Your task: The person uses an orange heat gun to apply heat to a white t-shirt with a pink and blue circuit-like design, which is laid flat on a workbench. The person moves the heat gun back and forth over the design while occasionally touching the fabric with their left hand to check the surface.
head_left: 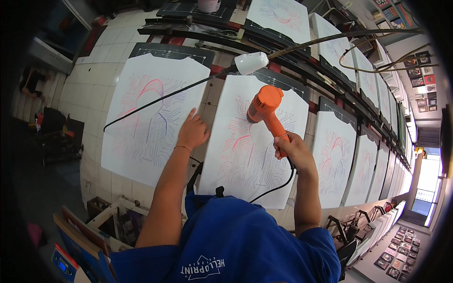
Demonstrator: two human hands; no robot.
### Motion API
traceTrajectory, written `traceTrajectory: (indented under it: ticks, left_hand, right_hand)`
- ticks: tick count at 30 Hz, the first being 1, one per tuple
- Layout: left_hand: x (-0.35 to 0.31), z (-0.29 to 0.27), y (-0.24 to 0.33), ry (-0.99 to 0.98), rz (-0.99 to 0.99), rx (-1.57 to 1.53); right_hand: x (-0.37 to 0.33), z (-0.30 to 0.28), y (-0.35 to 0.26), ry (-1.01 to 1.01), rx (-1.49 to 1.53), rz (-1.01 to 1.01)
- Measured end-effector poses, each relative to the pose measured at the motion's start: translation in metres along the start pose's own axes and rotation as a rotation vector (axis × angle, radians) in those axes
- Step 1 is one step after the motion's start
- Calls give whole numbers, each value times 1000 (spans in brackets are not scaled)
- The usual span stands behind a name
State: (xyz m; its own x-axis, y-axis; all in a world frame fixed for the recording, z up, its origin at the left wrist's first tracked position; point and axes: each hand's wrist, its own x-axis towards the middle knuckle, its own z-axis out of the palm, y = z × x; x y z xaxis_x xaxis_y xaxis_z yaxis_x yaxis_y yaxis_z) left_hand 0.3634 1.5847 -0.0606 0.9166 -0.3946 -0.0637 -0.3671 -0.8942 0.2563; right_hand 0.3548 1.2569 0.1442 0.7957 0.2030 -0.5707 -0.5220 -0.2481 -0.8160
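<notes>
My right hand [295, 150] grips the handle of an orange heat gun [269, 106]. Its nozzle points down over a white T-shirt [219, 160] laid flat on a dark board [278, 80]. The shirt bears a print of a hooded outline with circuit-like lines, red on one side and blue on the other. My left hand [193, 130] is empty, its index finger stretched out, by the right edge of a second white T-shirt [120, 155] with the same print. From the heat gun's handle a black cord [283, 185] curves down toward my body.
A white socket connector [251, 63] hangs on a cable above the shirts, with a black cord running left from it. More printed shirts [334, 151] lie on boards to the right. A dark rail [188, 32] and a pinkish tub [209, 5] are at the far side.
</notes>
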Motion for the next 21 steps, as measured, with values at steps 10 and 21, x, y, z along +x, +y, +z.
traceTrajectory:
  ticks: [10,21]
  left_hand:
    - [-2,-9,2,-2,6,10]
    - [-3,-11,3,9,-1,-11]
  right_hand:
    - [19,13,-8,3,-3,-24]
    - [34,25,-20,-35,-10,-28]
